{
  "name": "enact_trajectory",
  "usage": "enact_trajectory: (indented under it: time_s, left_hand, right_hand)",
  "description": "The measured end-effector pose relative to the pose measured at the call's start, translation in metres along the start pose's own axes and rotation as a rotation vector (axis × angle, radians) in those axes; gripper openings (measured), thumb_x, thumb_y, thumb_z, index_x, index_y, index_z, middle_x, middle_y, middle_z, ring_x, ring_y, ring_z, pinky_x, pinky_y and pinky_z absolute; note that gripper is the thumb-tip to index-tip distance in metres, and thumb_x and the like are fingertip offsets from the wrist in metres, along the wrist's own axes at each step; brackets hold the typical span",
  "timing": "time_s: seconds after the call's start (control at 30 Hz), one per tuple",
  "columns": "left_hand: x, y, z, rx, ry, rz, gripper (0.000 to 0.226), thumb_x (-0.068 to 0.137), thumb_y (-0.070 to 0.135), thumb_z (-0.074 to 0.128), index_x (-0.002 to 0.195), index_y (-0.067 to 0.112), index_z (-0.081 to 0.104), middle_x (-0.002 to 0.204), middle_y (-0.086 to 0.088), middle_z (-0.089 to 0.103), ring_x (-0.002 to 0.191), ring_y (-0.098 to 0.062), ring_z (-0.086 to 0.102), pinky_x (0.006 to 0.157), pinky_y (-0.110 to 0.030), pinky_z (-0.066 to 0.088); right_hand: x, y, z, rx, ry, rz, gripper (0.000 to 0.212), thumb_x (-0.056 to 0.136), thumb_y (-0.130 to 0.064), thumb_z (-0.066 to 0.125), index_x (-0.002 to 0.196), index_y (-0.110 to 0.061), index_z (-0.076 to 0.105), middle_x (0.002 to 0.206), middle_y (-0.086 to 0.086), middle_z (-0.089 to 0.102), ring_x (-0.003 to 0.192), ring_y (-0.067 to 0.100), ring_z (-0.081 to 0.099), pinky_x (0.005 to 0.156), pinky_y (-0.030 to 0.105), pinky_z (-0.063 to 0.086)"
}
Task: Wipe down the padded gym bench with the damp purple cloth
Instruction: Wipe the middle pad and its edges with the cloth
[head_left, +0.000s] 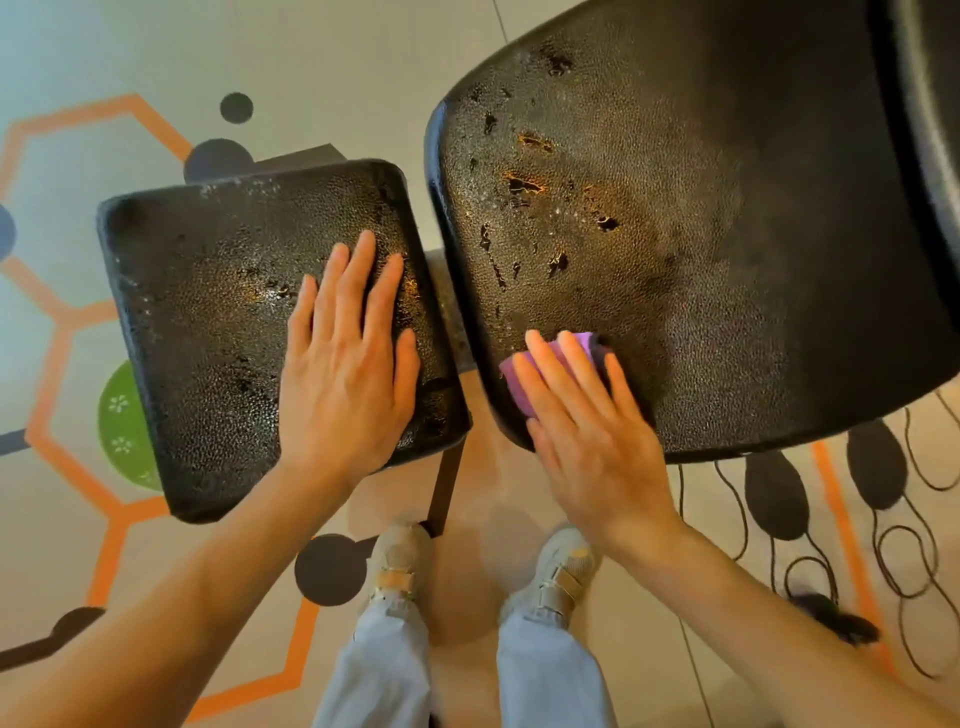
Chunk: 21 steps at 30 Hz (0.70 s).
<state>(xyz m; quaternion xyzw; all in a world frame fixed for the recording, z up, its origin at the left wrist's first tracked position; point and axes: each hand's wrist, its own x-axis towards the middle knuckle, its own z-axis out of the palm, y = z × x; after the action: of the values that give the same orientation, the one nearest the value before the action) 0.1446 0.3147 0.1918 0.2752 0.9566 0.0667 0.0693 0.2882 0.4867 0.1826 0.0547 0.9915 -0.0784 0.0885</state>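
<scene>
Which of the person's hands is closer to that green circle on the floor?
The left hand. It lies flat on the small seat pad, which sits right beside the green circle. The right hand presses the purple cloth on the larger pad, farther away.

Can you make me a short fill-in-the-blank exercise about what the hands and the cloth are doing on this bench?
1. The right hand presses a cloth of ____ colour onto the larger pad.
2. The left hand lies flat on the ____ pad.
3. The larger pad's cover is cracked and ____ in places.

Missing words: purple; smaller; torn
</scene>
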Motion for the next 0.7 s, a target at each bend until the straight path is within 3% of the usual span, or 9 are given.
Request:
enact_trajectory:
  time_s: [0.07, 0.17, 0.37, 0.53, 0.7]
  left_hand:
    - [0.000, 0.000, 0.000, 0.004, 0.003, 0.000, 0.056, 0.104, 0.033, 0.035, 0.155, 0.014, 0.022, 0.165, -0.008, 0.014, 0.154, -0.025, 0.008, 0.126, -0.043, 0.005]
    - [0.000, 0.000, 0.002, 0.005, 0.019, 0.004, 0.056, 0.104, 0.032, 0.035, 0.155, 0.016, 0.022, 0.165, -0.007, 0.013, 0.154, -0.024, 0.008, 0.125, -0.040, 0.003]
    - [0.001, -0.001, 0.001, 0.008, 0.019, -0.004, 0.057, 0.103, 0.031, 0.037, 0.155, 0.014, 0.022, 0.165, -0.008, 0.014, 0.154, -0.025, 0.009, 0.125, -0.043, 0.006]
    - [0.000, -0.001, 0.003, -0.004, 0.038, 0.008, 0.056, 0.103, 0.031, 0.035, 0.155, 0.013, 0.025, 0.165, -0.009, 0.016, 0.153, -0.026, 0.012, 0.125, -0.044, 0.009]
    - [0.000, -0.001, 0.002, -0.013, 0.036, 0.007, 0.056, 0.102, 0.032, 0.032, 0.155, 0.013, 0.025, 0.165, -0.008, 0.016, 0.154, -0.025, 0.011, 0.125, -0.044, 0.011]
  right_hand:
    - [0.045, 0.000, -0.006, 0.027, 0.026, -0.040, 0.051, 0.103, -0.025, 0.030, 0.152, -0.017, 0.023, 0.161, 0.001, 0.018, 0.150, 0.021, 0.013, 0.121, 0.047, 0.018]
    - [0.091, 0.000, -0.015, 0.039, 0.083, 0.046, 0.051, 0.103, -0.026, 0.028, 0.152, -0.018, 0.021, 0.162, 0.001, 0.015, 0.150, 0.021, 0.010, 0.122, 0.047, 0.014]
    - [-0.020, 0.008, -0.004, -0.028, -0.063, -0.130, 0.053, 0.100, -0.026, 0.036, 0.151, -0.021, 0.025, 0.161, -0.002, 0.016, 0.150, 0.020, 0.013, 0.119, 0.049, 0.021]
    - [0.087, -0.014, -0.011, 0.001, 0.055, -0.029, 0.049, 0.102, -0.029, 0.031, 0.150, -0.022, 0.029, 0.160, -0.001, 0.020, 0.149, 0.022, 0.014, 0.121, 0.047, 0.014]
    - [-0.015, 0.000, -0.002, -0.102, -0.079, -0.223, 0.052, 0.097, -0.026, 0.036, 0.149, -0.026, 0.031, 0.159, -0.002, 0.023, 0.149, 0.022, 0.017, 0.118, 0.049, 0.020]
